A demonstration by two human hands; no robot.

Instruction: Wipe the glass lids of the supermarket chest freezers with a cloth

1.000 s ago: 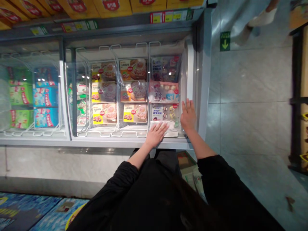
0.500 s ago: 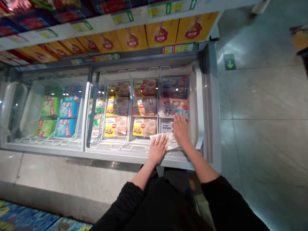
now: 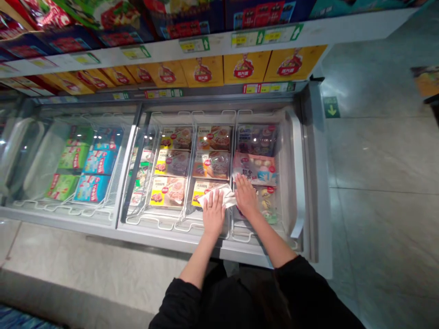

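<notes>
I look down into an open chest freezer [image 3: 310, 183] with wire baskets full of frozen food packs. My left hand [image 3: 214, 213] lies flat with fingers stretched on a white cloth [image 3: 219, 196], which rests over the packs near the divider between the middle and right baskets. My right hand [image 3: 245, 194] is flat beside it, fingers together, on a pack in the right basket, just below a pink pack [image 3: 255, 168]. Yellow-labelled packs [image 3: 168, 190] fill the baskets to the left.
A sliding glass lid [image 3: 61, 160] covers the left part of the freezer, with green and blue boxes beneath. Shelves above carry yellow boxes [image 3: 202, 71] and price tags. Grey tiled floor [image 3: 380, 192] lies to the right, with a green arrow sticker [image 3: 331, 107].
Both hands have slid left across the packs with the white cloth, from the freezer's right end toward the middle basket. My view has tilted up, showing more shelving.
</notes>
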